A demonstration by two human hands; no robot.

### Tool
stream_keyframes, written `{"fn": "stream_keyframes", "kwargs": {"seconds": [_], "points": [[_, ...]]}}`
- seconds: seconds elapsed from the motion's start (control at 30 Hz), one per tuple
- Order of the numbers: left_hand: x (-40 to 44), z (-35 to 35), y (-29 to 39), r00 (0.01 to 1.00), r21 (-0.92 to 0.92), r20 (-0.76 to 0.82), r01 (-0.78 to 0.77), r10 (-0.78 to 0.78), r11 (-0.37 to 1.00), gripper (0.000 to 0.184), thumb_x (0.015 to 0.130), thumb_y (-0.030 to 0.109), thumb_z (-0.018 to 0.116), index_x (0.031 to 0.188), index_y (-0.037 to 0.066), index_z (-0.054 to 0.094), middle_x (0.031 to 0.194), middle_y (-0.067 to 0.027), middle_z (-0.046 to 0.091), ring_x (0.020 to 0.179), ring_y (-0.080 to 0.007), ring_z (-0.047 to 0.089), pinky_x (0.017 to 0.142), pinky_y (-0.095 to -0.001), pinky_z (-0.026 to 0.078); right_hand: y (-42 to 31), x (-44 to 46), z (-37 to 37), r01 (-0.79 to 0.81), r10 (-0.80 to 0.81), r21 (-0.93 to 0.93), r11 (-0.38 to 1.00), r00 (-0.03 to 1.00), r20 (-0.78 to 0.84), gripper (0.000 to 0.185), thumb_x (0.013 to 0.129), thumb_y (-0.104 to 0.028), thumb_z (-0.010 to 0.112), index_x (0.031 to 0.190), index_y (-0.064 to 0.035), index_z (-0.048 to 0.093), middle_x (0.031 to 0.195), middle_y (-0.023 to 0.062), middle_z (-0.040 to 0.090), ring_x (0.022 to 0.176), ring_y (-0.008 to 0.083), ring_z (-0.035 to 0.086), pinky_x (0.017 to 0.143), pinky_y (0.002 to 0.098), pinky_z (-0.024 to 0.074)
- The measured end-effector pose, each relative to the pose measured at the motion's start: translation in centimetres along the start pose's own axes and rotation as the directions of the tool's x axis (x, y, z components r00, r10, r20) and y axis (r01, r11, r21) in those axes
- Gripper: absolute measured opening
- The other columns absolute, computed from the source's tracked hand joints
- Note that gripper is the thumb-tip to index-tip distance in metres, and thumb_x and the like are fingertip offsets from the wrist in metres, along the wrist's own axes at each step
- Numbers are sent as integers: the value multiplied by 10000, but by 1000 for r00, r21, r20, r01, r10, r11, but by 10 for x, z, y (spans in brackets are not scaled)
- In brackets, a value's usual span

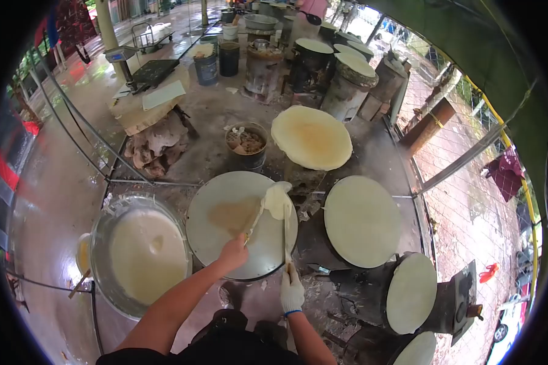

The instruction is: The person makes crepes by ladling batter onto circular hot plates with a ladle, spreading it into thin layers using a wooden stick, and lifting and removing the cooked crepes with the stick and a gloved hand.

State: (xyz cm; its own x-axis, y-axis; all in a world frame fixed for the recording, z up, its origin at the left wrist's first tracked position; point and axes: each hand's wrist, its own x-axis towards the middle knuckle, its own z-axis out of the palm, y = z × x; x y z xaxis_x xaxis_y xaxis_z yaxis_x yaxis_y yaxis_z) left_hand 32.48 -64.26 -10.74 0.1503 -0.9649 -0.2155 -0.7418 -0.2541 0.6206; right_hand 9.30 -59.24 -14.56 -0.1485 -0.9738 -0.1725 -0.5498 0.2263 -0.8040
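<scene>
My bare left hand [232,252] is closed around the handle of a batter-coated ladle [257,218]. The ladle reaches up over a large round griddle [225,191], which has a brownish patch on its pale surface. My right hand [292,292], in a white glove with a blue cuff, grips a long thin stick [287,243]. The stick's far end meets a white mass of batter [276,201] near the griddle's upper right, so its tip shape is hidden. To the left stands a wide metal basin [101,267] holding creamy batter [143,255].
Pale round sheets cover stoves at right, including a near one [362,222] and a lower one [411,293]. A browned round sheet [312,138] lies ahead beside a bucket of scraps [246,143]. Metal poles [91,128] rise at left; wire fencing [463,176] borders the right.
</scene>
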Motion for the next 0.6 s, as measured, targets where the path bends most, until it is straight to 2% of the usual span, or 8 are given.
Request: {"fn": "stream_keyframes", "kwargs": {"seconds": [0.07, 0.17, 0.2, 0.3, 0.33, 0.43, 0.53, 0.6], "points": [[12, -16, -14, 999, 82, 28, -24, 22, 996, 318, 834, 137, 501, 1110, -10, 443, 837, -279, 618, 814, -426, 619, 715, -545, 477, -54, -12, -12, -208, 206, 43, 977, 977, 48, 457, 917, -262, 536, 1340, -93, 494, 1208, 197, 599, 1147, 330, 568, 935, 354, 437], [26, -46, -31, 996, 172, 45, -89, 82, 981, 269, 849, 110, 480, 1090, -1, 442, 810, -270, 622, 765, -416, 630, 674, -522, 496, -91, 1, 14, -189, 190, -23, 982, 981, 42, 462, 913, -262, 546, 1334, -78, 496, 1187, 204, 609, 1107, 334, 591, 905, 353, 455], [32, -55, -37, 995, 198, 57, -96, 87, 975, 245, 856, 102, 474, 1079, 4, 446, 807, -266, 623, 747, -410, 633, 654, -513, 500, -94, 13, 29, -147, 149, -58, 987, 988, 45, 428, 923, -245, 539, 1323, -93, 524, 1110, 198, 652, 1016, 287, 636, 852, 330, 479], [40, -72, -59, 987, 272, 16, -156, 157, 950, 191, 877, 80, 460, 1057, 16, 458, 803, -257, 622, 711, -393, 637, 602, -489, 508, -116, 25, 32, -491, 405, 407, 770, 869, 283, 389, 939, -220, 519, 1305, -95, 554, 1021, 149, 673, 892, 184, 644, 755, 282, 499], [42, -76, -68, 982, 295, -11, -179, 190, 938, 175, 884, 73, 457, 1051, 20, 462, 803, -255, 621, 702, -388, 638, 586, -482, 510, -94, 21, 37, -271, 221, 439, 857, 962, 163, 381, 945, -212, 522, 1305, -92, 556, 850, 43, 640, 696, 80, 577, 588, 231, 469], [47, -84, -91, 981, 303, -50, -162, 186, 939, 260, 871, 85, 480, 1123, 24, 460, 912, -262, 587, 781, -395, 632, 659, -479, 511, -20, 13, 89, -84, 235, 736, 672, 966, -104, 404, 942, -226, 532, 1316, -72, 535, 738, -9, 600, 553, 61, 514, 472, 225, 409], [42, -91, -95, 983, 308, -79, -136, 168, 942, 290, 860, 75, 504, 1142, 18, 465, 971, -239, 548, 761, -408, 622, 654, -477, 514, -40, 31, 111, -111, 125, 387, 915, 992, -11, 412, 932, -229, 551, 1321, -95, 531, 656, -29, 557, 487, 59, 468, 438, 222, 382], [42, -92, -101, 988, 330, -65, -111, 140, 938, 375, 845, 73, 520, 1211, 24, 454, 1005, -233, 528, 780, -405, 620, 661, -476, 512, -136, 32, 76, -430, 319, 477, 767, 900, 299, 406, 928, -241, 556, 1316, -123, 545, 618, -35, 522, 469, 57, 443, 424, 228, 373]]}}
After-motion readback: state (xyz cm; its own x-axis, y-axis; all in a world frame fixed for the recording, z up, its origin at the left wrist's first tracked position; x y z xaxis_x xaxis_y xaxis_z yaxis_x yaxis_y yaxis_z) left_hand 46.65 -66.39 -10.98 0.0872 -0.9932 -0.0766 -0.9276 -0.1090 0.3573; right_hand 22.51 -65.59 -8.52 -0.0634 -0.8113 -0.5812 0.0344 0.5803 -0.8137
